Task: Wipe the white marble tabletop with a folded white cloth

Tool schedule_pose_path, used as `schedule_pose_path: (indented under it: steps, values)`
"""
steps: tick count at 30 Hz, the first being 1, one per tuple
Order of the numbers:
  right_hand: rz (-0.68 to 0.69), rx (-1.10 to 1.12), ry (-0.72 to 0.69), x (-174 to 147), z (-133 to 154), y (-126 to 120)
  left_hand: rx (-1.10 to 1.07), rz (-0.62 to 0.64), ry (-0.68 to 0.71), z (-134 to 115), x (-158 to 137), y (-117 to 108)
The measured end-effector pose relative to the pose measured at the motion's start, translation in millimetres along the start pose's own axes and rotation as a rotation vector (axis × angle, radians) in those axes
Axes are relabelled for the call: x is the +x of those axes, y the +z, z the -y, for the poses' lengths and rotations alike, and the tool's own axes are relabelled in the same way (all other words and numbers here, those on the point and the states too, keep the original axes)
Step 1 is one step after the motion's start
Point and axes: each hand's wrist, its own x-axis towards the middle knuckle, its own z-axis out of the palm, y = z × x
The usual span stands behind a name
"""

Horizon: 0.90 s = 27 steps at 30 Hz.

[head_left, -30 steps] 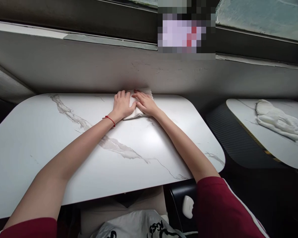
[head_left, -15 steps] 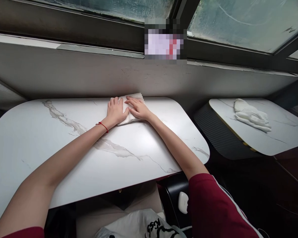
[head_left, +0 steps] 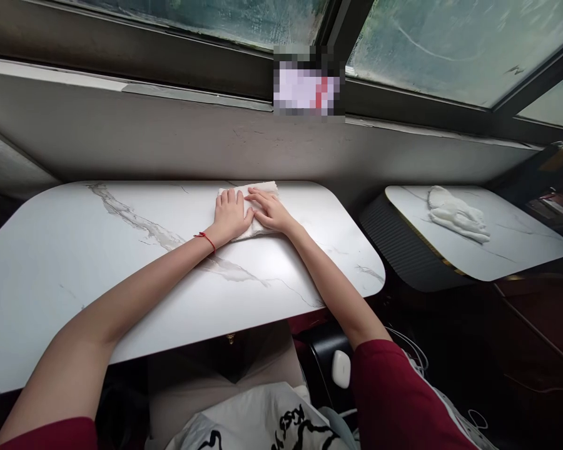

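A big white marble table with grey veins (head_left: 122, 275) sits under a dirty window (head_left: 431, 44). At 3 o'clock a second white table (head_left: 520, 250) holds a crumpled white rag (head_left: 455, 214). At 12 o'clock, both arms reach far out; the left hand (head_left: 229, 215) and right hand (head_left: 272, 212) lie flat, fingers spread open, pressing on a folded white cloth (head_left: 258, 209).

The table (head_left: 75, 262) lies bare left and near of the cloth (head_left: 258, 206), with more room to its right. The wall (head_left: 169, 144) blocks the far side.
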Motion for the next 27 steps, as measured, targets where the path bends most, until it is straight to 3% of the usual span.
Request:
schedule_pose_path:
  steps: [8, 12, 15, 21, 27]
  values:
    - [0.032, -0.055, 0.042, -34.3, 18.8, -13.9, 0.008, 0.024, 0.056, -24.8, -21.2, -6.8]
    - [0.091, -0.111, 0.051, -78.9, 43.7, -28.8, 0.021, 0.041, 0.140, -48.3, -47.9, -10.7]
    - [0.110, -0.189, 0.145, -121.3, 69.2, -34.9, 0.023, 0.081, 0.233, -67.8, -69.8, -12.3]
    - [-0.025, -0.306, 0.321, -184.3, 118.6, -29.5, -0.011, 0.128, 0.436, -91.2, -104.9, -15.3]
    - [-0.096, -0.326, 0.379, -195.7, 136.9, -25.1, -0.016, 0.110, 0.482, -95.2, -116.5, -16.7]
